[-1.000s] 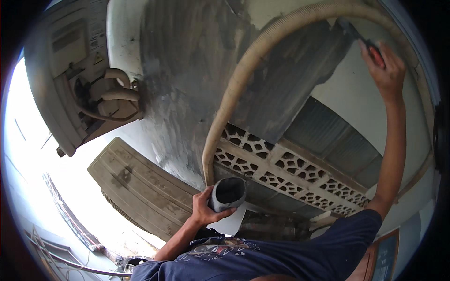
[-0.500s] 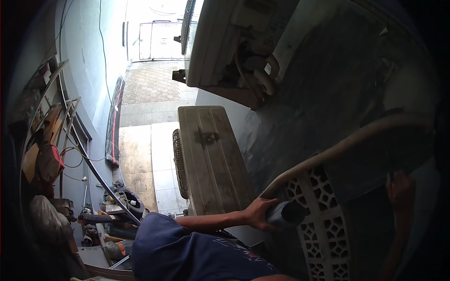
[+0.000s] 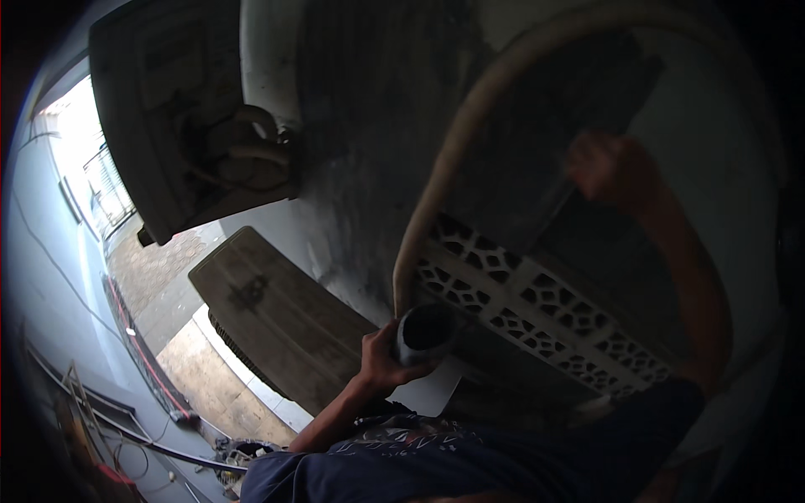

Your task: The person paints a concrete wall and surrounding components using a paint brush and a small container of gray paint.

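Note:
My left hand (image 3: 379, 362) is wrapped around a grey cylindrical can (image 3: 426, 329), tilted so that its open mouth and dark inside show. Raised in front of the dark-stained wall (image 3: 369, 126), my right hand (image 3: 612, 170) has its fingers closed. Dim light and motion blur hide what they grip; a faint pale streak shows just below them. Between the two hands, a thick beige wrapped pipe (image 3: 453, 142) curves along the wall. Below the right hand runs a band of pale patterned vent blocks (image 3: 537, 302).
An air-conditioner outdoor unit (image 3: 168, 109) hangs on the wall at upper left, with pipes on its side. Another dusty unit (image 3: 277, 310) stands below it, close to my left forearm. A long dark wrapped bundle (image 3: 147, 352) lies along the light blue wall.
My view has turned, so the outdoor units now appear farther left and tilted. My right hand has come up higher against the wall. The can stays in my left hand.

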Demonstrator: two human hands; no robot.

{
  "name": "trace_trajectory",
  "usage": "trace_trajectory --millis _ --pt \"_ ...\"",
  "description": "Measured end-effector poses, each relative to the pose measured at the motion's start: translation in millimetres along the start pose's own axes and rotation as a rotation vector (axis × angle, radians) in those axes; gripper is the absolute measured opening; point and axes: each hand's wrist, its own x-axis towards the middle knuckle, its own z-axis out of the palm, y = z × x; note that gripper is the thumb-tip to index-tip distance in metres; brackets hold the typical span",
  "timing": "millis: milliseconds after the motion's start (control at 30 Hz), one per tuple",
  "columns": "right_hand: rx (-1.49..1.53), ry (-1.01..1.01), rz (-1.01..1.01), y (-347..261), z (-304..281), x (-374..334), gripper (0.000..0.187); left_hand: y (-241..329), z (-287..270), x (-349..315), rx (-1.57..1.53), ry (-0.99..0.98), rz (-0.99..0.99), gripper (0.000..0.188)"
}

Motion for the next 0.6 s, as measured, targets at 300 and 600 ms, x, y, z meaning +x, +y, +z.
trace_trajectory --millis 300,600 --pt "0.000 0.176 0.224 62 -10 42 0.023 -5 4 -2 0.018 -0.040 0.042 0.070" --pt "0.177 -0.096 0.010 -37 -9 53 0.020 -14 -5 3 0.028 0.025 0.083 0.069"
